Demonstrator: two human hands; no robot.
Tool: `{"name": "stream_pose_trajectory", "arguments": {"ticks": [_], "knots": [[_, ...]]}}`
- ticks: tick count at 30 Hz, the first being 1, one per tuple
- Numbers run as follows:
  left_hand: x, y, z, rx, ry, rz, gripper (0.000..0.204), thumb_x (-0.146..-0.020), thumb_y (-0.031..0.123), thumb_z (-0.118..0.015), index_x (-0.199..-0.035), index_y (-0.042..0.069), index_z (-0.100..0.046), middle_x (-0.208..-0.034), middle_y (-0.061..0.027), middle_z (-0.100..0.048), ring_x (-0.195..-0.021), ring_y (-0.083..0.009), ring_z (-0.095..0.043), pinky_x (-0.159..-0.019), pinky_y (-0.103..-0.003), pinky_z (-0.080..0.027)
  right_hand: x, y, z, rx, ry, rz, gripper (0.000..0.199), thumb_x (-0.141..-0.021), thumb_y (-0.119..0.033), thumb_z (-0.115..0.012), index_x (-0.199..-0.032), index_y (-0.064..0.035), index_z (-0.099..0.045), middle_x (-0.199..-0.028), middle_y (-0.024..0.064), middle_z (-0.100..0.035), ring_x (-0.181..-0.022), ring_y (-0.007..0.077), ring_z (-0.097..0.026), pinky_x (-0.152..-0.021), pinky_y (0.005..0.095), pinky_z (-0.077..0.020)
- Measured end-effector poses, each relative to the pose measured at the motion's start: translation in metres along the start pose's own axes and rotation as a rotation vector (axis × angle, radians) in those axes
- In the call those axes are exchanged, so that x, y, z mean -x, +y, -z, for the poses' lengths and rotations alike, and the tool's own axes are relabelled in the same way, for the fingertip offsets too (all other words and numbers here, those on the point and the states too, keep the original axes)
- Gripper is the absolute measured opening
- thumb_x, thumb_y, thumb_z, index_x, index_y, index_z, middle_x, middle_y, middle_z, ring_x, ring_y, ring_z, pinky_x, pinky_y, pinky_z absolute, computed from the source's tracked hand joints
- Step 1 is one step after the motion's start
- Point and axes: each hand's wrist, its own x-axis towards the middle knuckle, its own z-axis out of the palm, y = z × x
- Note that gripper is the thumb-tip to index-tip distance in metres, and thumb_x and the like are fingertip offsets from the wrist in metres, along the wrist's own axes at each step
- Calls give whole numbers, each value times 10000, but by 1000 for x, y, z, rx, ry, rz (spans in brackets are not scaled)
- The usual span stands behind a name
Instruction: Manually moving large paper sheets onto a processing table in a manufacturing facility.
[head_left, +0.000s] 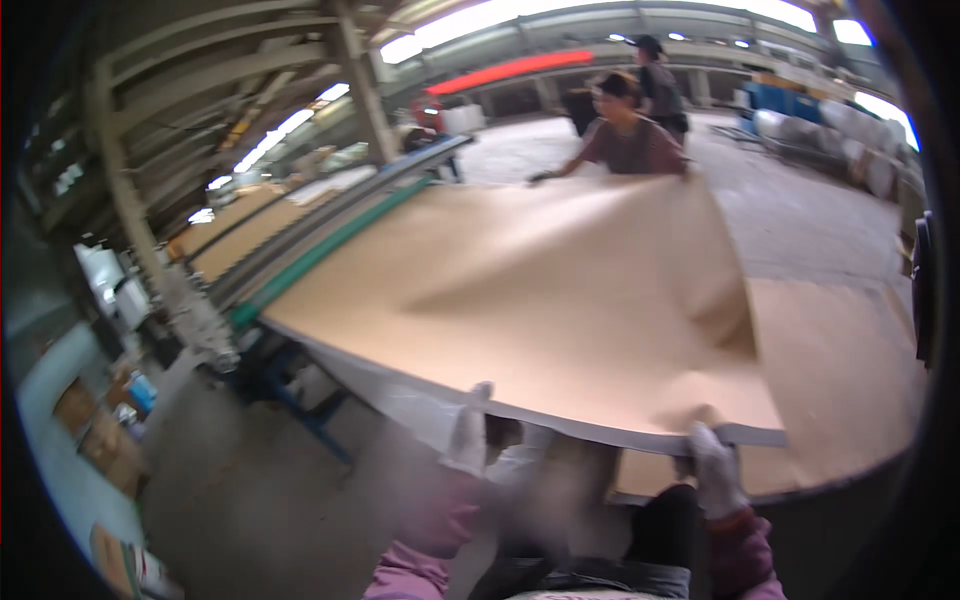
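A large brown paper-like sheet (560, 300) with a grey edge stretches from the machine at left toward me, rippled and creased near its right side. My left hand (468, 432), in a pale glove, pinches the near edge, with a fingertip showing above it. Farther right, my right hand (715, 468), also gloved, is closed on the same edge close to the near right corner. The fingers under the sheet are hidden. Across from me a co-worker (630, 140) stands at the sheet's far edge, one dark-gloved hand (543, 176) beside it.
At left runs a machine with a green bar (340, 240) and a blue leg frame (310, 410). More brown sheet material (830, 370) lies low at right. Another person (660, 85) stands behind the co-worker. Wrapped rolls (830, 130) are at the far right, cardboard boxes (105, 445) at lower left.
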Motion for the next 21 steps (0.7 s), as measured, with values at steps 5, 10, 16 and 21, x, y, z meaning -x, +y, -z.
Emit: {"name": "stream_pose_trajectory", "arguments": {"ticks": [5, 10, 16, 21], "knots": [[-6, 20, 16, -89, 88, 20, 346, -903, 376, -494, -851, 39, -551, -584, -141, -585, -436, -235, -563, -353, -307, -439, 9, -10, 35, -70, 124, 66, 382, -919, -341, -499, -648, -75, -542, -542, 42, -531, -441, 126, -498, -423, 257, -394], [14, -9, 8, -193, -30, 198, 311, -904, 369, -534, -877, 59, -528, -646, -81, -562, -480, -130, -538, -352, -212, -401, 13, -11, 79, -11, 199, 82, 362, -919, -317, -465, -638, -99, -534, -489, 5, -462, -379, 95, -414, -358, 237, -324], [20, -61, -32, 34, -116, 428, 223, -934, 274, -526, -953, 55, -485, -783, -80, -548, -586, -145, -566, -408, -196, -446, 23, -4, 112, -107, 496, 139, 341, -922, -307, -462, -648, -119, -542, -458, -17, -421, -331, 83, -360, -313, 237, -264], [45, -72, -66, 2, -267, 322, 340, -982, 290, -414, -968, -22, -548, -732, -114, -620, -609, -170, -623, -546, -267, -543, 31, -11, 96, -235, 451, -129, 322, -926, -442, -483, -889, -129, -553, -639, 31, -558, -488, 128, -515, -419, 263, -404]]}}
